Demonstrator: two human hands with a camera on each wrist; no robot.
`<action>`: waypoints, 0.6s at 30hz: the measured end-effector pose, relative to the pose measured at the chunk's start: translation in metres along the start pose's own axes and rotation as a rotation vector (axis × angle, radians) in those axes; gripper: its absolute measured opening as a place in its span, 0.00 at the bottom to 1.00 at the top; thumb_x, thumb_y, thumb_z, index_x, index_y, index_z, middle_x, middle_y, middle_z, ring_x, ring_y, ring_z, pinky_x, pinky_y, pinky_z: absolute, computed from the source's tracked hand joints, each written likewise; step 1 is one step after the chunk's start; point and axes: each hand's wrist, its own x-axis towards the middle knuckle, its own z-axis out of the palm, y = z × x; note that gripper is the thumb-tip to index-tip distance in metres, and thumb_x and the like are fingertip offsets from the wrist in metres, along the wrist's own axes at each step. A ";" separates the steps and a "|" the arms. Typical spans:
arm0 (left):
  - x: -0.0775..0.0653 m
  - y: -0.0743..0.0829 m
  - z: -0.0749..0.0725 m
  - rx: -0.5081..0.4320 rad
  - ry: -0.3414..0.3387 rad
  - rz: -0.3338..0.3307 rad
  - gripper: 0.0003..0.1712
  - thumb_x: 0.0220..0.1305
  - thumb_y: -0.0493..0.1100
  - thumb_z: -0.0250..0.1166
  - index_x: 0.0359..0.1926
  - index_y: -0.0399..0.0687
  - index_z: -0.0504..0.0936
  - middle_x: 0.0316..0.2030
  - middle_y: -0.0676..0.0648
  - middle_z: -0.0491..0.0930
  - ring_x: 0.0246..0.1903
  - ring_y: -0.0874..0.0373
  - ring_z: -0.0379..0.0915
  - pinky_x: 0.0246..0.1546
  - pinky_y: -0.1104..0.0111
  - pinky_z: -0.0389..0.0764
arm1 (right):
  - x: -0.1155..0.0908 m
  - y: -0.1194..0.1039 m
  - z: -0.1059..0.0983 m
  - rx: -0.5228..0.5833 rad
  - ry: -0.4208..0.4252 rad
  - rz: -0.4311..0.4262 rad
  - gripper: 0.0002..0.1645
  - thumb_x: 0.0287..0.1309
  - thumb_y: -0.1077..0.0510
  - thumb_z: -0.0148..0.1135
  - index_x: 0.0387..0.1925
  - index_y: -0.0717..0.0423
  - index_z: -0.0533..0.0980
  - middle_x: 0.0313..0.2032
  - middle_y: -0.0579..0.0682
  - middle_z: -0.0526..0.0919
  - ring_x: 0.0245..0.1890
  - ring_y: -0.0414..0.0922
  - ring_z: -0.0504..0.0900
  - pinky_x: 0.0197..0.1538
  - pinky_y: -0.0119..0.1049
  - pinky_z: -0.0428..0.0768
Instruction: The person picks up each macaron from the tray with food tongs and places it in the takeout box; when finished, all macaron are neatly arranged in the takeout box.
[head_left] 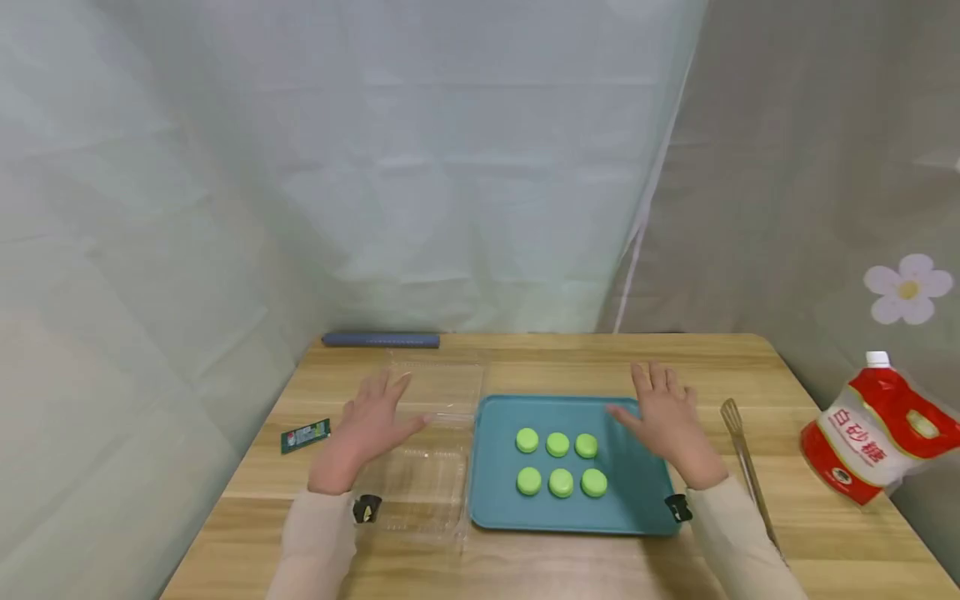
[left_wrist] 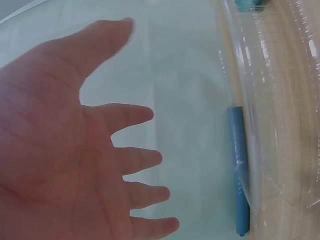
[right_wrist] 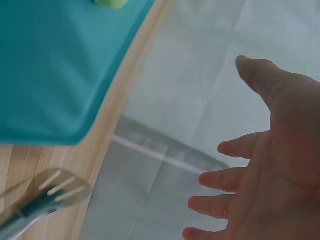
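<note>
My left hand (head_left: 365,435) hovers over a clear plastic clamshell box (head_left: 423,492), fingers spread and nothing in them. Above the right end of a blue tray (head_left: 637,508), my right hand (head_left: 670,427) is likewise spread out and holds nothing. Two rows of round green cakes or macarons (head_left: 560,482) lie on that tray. The clamshell box stands with its lid folded back, just left of the tray. To the right of the right hand lies a metal slotted turner (head_left: 742,450), its slotted head also visible in the right wrist view.
A small dark green packet (head_left: 306,436) lies left of the left hand. Along the back edge rests a blue rod-like roll (head_left: 381,340). At the right edge stands a red and white sugar bag (head_left: 862,437) with a white cap. Cloth curtains (head_left: 480,167) hang behind the wooden table (head_left: 555,571).
</note>
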 end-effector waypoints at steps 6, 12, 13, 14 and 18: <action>-0.013 -0.007 -0.005 -0.005 0.025 0.006 0.44 0.69 0.56 0.63 0.76 0.38 0.60 0.73 0.24 0.49 0.70 0.21 0.45 0.59 0.25 0.55 | -0.008 0.011 -0.006 0.031 0.007 0.024 0.49 0.69 0.43 0.62 0.73 0.73 0.55 0.70 0.80 0.52 0.68 0.79 0.51 0.59 0.79 0.53; -0.031 -0.020 -0.005 -0.085 0.035 -0.006 0.39 0.72 0.51 0.61 0.72 0.29 0.61 0.70 0.21 0.54 0.68 0.23 0.52 0.62 0.33 0.60 | -0.017 0.029 -0.004 0.107 0.010 0.074 0.47 0.71 0.46 0.59 0.72 0.76 0.53 0.67 0.83 0.54 0.64 0.82 0.54 0.57 0.79 0.57; -0.033 -0.022 -0.004 -0.099 0.036 -0.006 0.39 0.73 0.50 0.61 0.72 0.28 0.61 0.70 0.20 0.54 0.68 0.22 0.52 0.62 0.33 0.60 | -0.018 0.032 -0.003 0.115 0.014 0.084 0.46 0.71 0.46 0.58 0.71 0.76 0.53 0.66 0.83 0.54 0.63 0.82 0.55 0.57 0.79 0.57; -0.036 -0.025 -0.004 -0.110 0.039 -0.005 0.39 0.74 0.50 0.60 0.72 0.27 0.61 0.69 0.20 0.54 0.68 0.22 0.52 0.62 0.33 0.60 | -0.020 0.036 -0.002 0.121 0.019 0.091 0.46 0.71 0.46 0.58 0.71 0.77 0.54 0.66 0.84 0.55 0.62 0.83 0.56 0.56 0.79 0.58; -0.045 -0.039 -0.002 -0.153 0.068 -0.004 0.38 0.75 0.48 0.59 0.71 0.25 0.59 0.68 0.20 0.57 0.67 0.23 0.53 0.63 0.35 0.60 | -0.028 0.048 0.004 0.129 0.045 0.113 0.45 0.71 0.48 0.59 0.69 0.79 0.55 0.64 0.85 0.57 0.60 0.82 0.59 0.55 0.78 0.61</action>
